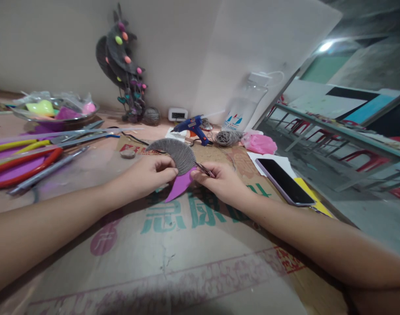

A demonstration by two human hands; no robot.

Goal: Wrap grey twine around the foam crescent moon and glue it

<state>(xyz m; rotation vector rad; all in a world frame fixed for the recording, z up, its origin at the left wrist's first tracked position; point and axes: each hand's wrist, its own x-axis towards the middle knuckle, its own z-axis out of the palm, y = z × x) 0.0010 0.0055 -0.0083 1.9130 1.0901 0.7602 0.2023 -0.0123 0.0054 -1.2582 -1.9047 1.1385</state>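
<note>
A peach-topped bench [109, 117] carries a cardboard sheet [137, 267] printed with green characters. Toward the back stand a metal bowl [60, 126], a small white clock [178, 114] and a clear bottle [245, 103]. A blue glue gun [196, 127], a gray yarn ball [227, 138] and a pink bag [259, 143] lie nearer; white paper [286, 163] and a yellow sheet [311, 190] lie at right.

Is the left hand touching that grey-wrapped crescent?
Touching: the head view shows the left hand gripping the grey-wrapped crescent at its inner edge.

Grey-wrapped crescent [183, 158], purple tip [178, 187] exposed, is pinched by left hand [151, 176]. Dark strand [204, 169] is held by right hand [221, 180]. Blue glue gun [195, 127] is seen behind.
</note>
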